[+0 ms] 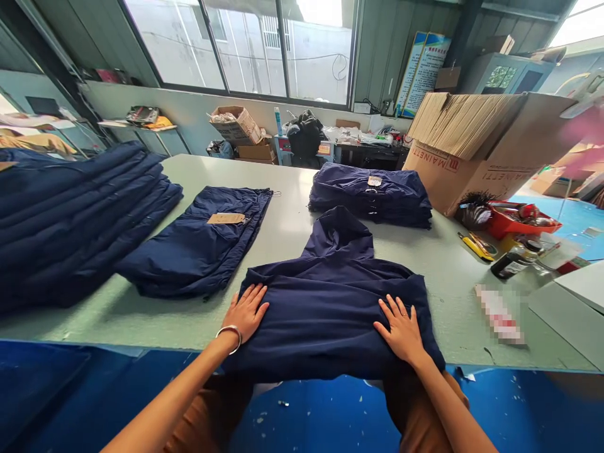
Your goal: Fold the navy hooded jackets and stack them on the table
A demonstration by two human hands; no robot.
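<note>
A navy hooded jacket point(325, 321) lies on the pale green table point(287, 207) right before me, its hood pointing away and its lower edge at the table's front edge. My left hand point(246, 311) rests on its left side, fingers spread, with a bangle at the wrist. On its right side lies my right hand point(400, 327), also flat with spread fingers. Left of the jacket is a folded navy garment point(198, 245) with a tan tag point(226, 218). Beyond the hood sits a folded navy stack point(349, 189) with a small tag.
A tall pile of navy garments point(70, 220) fills the table's left. At the right stand a large open cardboard box point(495, 138), a red tray point(519, 220) of small items, a yellow cutter point(474, 246), a dark bottle point(515, 261) and a white box point(573, 308).
</note>
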